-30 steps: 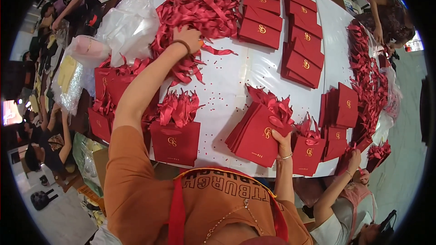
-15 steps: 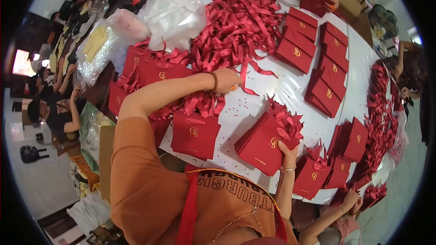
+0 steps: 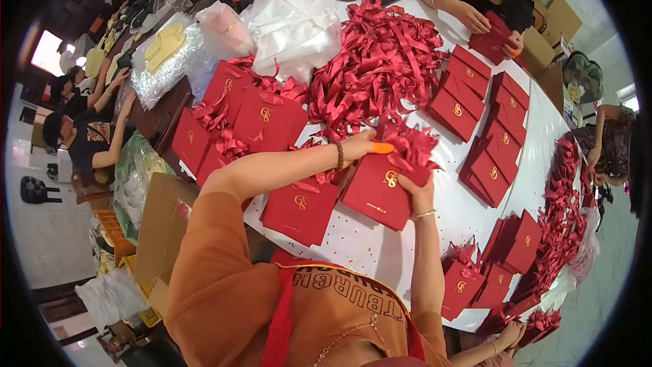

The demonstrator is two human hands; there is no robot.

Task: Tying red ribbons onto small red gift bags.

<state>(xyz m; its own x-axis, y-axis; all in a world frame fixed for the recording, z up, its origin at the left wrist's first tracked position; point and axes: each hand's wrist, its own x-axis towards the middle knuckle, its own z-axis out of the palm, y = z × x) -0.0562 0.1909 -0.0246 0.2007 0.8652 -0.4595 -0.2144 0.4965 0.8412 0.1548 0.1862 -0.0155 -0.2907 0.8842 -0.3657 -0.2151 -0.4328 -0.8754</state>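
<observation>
In my right hand (image 3: 420, 194) is a stack of red paper gift bags (image 3: 375, 194) with a gold emblem, gripped at its right edge, thumb over the front. Loose red ribbon loops (image 3: 411, 146) stick out of the stack's top. My left hand (image 3: 358, 148), with a bead bracelet at the wrist and an orange cover on one finger, is closed at the stack's upper left edge. What its fingers hold is hidden. Left of the stack lies another pile of red gift bags (image 3: 299, 214), under my left forearm. A big heap of red ribbons (image 3: 380, 61) lies beyond my hands.
Red bags (image 3: 261, 119) with ribbons sit at left, near clear plastic bags (image 3: 292, 24). Rows of red envelope-like bags (image 3: 499, 139) lie at right, with more ribboned bags (image 3: 462, 282) nearer. Across the white table (image 3: 441, 214), a person (image 3: 482, 17) handles a red bag.
My left hand has come from the ribbon heap's edge to the top of the bag stack. The stack, in my right hand, has shifted left and is turned more upright. The view has shifted too.
</observation>
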